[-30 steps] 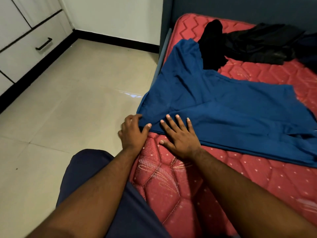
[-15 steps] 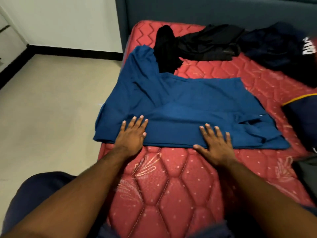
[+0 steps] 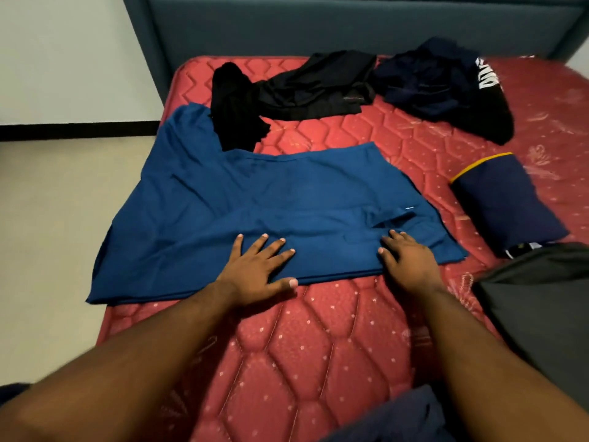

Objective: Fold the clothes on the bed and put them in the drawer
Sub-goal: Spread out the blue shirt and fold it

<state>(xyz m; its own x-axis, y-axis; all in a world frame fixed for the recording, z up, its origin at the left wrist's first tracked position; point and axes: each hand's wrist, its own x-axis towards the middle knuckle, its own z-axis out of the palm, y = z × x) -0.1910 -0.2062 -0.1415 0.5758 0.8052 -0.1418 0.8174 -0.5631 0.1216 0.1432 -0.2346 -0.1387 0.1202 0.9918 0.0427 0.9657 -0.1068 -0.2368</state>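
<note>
Both hands (image 3: 331,266) flat on blue garment (image 3: 271,202)

Dim, flat indoor light, no clear source, no glare. Soft shadows only. Dark clothes pile (image 3: 344,81) at the far side loses detail in shade. Wide-angle bends the headboard (image 3: 318,23); near forearms look stretched and slightly smeared. Mid-scene reasonably sharp.

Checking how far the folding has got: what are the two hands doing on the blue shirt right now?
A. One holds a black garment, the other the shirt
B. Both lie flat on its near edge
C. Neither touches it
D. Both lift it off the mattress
B: the left hand and right hand rest with straight fingers on the near edge of the blue shirt, which lies spread on the mattress.
</note>
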